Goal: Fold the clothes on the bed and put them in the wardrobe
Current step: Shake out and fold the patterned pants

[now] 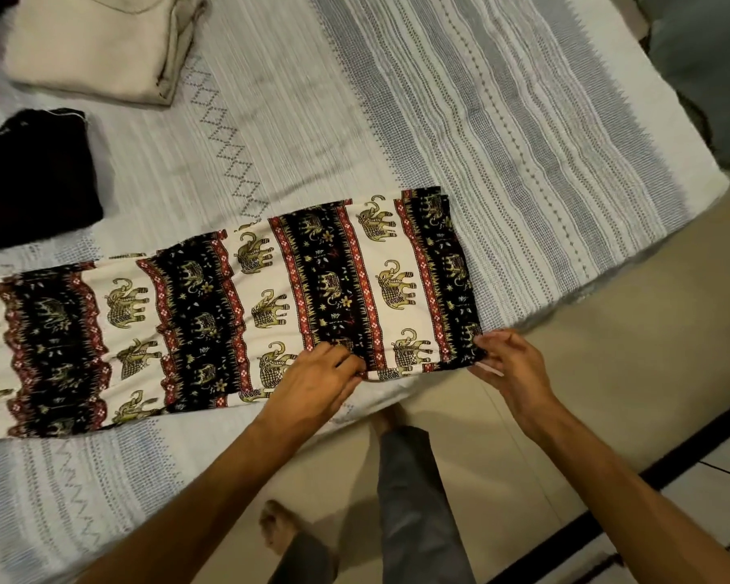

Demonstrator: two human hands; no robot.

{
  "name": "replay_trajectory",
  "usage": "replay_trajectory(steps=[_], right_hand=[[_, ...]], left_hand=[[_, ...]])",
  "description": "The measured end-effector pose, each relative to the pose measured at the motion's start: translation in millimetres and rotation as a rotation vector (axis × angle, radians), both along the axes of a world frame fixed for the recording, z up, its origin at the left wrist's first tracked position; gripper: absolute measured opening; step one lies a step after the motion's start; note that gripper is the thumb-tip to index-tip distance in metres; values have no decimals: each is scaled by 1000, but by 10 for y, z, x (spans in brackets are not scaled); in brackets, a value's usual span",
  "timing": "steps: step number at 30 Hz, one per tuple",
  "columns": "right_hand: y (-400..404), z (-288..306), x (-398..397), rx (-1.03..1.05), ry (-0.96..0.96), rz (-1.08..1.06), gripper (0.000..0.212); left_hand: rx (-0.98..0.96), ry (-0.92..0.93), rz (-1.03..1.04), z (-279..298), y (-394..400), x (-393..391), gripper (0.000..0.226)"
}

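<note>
Item one: elephant-print garment (296, 297), single piece, laid flat in a long strip across the near edge of the bed (523, 120); its far-left end runs out of my view. My left hand (312, 389) pinches the garment's near hem with curled fingers; my right hand (511, 364) grips its near right corner, thumb and fingers closed on the cloth. Beyond the garment, left: one folded black garment (34, 183), partly cut off. Further beyond: one folded cream garment (98, 44), top cropped. At the far-left border, dark and pink scraps I cannot identify. Below the garment: two bare feet on the floor (607, 373).
</note>
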State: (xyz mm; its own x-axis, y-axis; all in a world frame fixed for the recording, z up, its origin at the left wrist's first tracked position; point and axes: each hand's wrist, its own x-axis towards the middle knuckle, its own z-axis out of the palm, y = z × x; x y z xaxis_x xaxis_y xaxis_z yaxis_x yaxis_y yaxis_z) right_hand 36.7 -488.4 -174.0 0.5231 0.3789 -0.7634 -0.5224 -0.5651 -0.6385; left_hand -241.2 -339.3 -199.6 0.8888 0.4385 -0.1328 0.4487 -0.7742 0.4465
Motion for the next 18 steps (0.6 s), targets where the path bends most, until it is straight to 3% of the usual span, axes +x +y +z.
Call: replay_trajectory(steps=[5, 9, 13, 18], right_hand=[[31, 315, -26, -112, -245, 222, 20], [370, 767, 94, -37, -319, 415, 24], [1034, 1263, 236, 103, -273, 497, 27], [1542, 1749, 349, 303, -378, 591, 33]], left_hand=[[-185, -14, 97, 147, 22, 60, 11], [-360, -84, 250, 367, 229, 29, 10], [-261, -172, 366, 739, 506, -2, 13], [111, -328, 376, 1025, 618, -69, 14]])
